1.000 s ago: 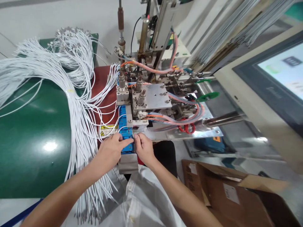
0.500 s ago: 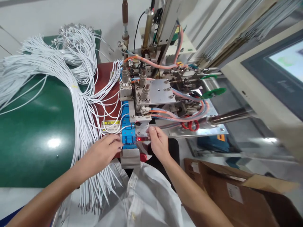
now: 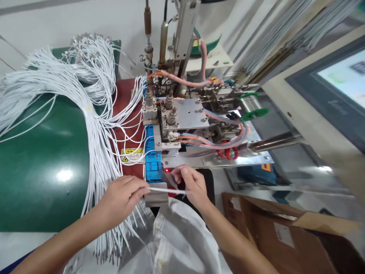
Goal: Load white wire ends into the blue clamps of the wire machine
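A thin white cable [image 3: 167, 190] runs nearly straight between my two hands, in front of the blue fixture blocks [image 3: 154, 166]. Its left part is pinched between the thumb and fingers of my left hand [image 3: 124, 194], which is beside the large bundle of white cables [image 3: 98, 152]. My right hand [image 3: 194, 186] is closed, fingers curled, where the cable's other end meets it; the tip is hidden there. Just left of my right fingertips glows a small red light [image 3: 167, 170] on the machine. White cables lead into the blue blocks farther back.
The machine [image 3: 185, 114] with its tubes stands ahead. A bent metal plate [image 3: 156, 196] forms its near end. On the left is a green table [image 3: 42, 171]; a yellow warning label [image 3: 133, 156] lies nearby. A screen [image 3: 336, 83] and a cardboard box [image 3: 273, 228] are at right.
Both hands were at the nearest blue block; now they are lower, nearer me, with a white cable stretched between them. The blue blocks sit differently along the row. The view has shifted slightly.
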### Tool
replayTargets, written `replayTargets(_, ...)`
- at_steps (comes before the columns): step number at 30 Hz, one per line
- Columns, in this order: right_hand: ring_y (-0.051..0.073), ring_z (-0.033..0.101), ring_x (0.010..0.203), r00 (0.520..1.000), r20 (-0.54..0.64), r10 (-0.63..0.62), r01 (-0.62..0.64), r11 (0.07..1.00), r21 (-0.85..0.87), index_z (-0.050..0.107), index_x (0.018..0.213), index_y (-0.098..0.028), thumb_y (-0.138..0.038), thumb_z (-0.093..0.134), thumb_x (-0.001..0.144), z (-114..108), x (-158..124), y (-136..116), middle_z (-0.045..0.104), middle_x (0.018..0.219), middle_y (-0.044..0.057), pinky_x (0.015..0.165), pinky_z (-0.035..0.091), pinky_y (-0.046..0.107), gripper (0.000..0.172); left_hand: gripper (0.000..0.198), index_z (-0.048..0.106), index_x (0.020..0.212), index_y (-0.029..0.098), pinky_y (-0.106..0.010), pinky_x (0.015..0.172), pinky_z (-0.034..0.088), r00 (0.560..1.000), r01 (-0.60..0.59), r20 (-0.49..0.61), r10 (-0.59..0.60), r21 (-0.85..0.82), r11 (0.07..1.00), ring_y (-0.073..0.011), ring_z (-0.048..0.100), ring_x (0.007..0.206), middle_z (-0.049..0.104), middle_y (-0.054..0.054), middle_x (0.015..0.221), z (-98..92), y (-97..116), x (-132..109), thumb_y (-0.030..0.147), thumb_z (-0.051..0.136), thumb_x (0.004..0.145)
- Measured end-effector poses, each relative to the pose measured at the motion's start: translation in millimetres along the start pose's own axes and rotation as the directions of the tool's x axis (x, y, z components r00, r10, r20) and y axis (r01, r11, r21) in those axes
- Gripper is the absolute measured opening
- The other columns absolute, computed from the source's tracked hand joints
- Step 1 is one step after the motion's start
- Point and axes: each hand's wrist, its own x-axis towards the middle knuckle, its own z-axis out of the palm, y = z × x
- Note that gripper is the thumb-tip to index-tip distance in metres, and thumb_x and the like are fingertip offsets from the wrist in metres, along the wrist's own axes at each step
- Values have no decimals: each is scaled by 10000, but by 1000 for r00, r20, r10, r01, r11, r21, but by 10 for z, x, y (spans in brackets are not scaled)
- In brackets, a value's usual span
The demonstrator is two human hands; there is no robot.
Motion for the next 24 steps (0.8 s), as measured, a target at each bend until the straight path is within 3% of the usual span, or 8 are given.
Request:
replayTargets(3,137,511,503,999,-27,-25,31,965,262,690,802,-166,-547,450,820,6,-102,-46,605,589,35,478,404,264,450,192,620,959,183,-265,714,487,992,64,-110,-62,17,998,-138,625,751,677,-17,832,130,64,85,233,447,894)
replayTargets(5,142,543,522,996,-88,-29,54,952,301,692,837,-186,-504,525,795,10,-133,-83,635,620,35,503,437,273,362,227,622,992,180,-279,734,502,990,67,-129,-64,17,998,-148,628,774,674,-36,869,209,103,140,219,418,899)
replayTargets(7,140,567,553,994,-99,-42,60,980,192,700,827,-204,-390,591,787,22,-129,-130,647,632,25,545,463,274,219,253,609,1054,182,-292,773,508,989,64,-132,-67,-26,998,-159,630,836,671,-54,947,274,149,194,215,412,899)
replayTargets(10,153,605,641,994,36,-107,108,994,-23,721,779,-209,-284,628,767,66,-93,-200,667,689,37,612,484,283,121,300,568,1151,180,-281,798,513,983,107,-124,-136,-218,970,-162,634,881,670,-58,1004,343,224,270,238,464,876)
replayTargets(12,156,608,659,989,79,-125,129,991,-42,724,782,-211,-298,602,785,102,-79,-226,665,726,44,616,488,285,150,306,581,1135,184,-260,752,527,964,193,-100,-248,-380,905,-150,647,810,686,-41,935,377,258,307,252,521,842)
replayTargets(15,145,588,626,993,-10,-118,118,993,5,709,812,-215,-329,546,821,134,-78,-229,643,741,40,577,486,278,199,203,651,973,190,-244,682,527,924,277,-86,-371,-517,810,-137,641,707,693,-24,840,416,273,332,249,577,793)
replayTargets(19,162,597,682,976,68,-208,216,964,-157,676,751,-201,-233,591,784,113,-60,-252,632,728,41,615,487,289,97,108,662,801,189,-233,642,477,934,276,-99,-343,-412,868,-128,583,658,658,-8,745,423,279,353,193,562,759)
replayTargets(24,156,580,695,912,250,-326,397,854,-335,643,744,-200,-177,536,811,63,2,-364,620,712,38,648,475,286,128,227,564,593,162,-216,570,392,959,279,85,-269,-425,861,-117,476,606,489,18,594,299,272,399,173,451,790)
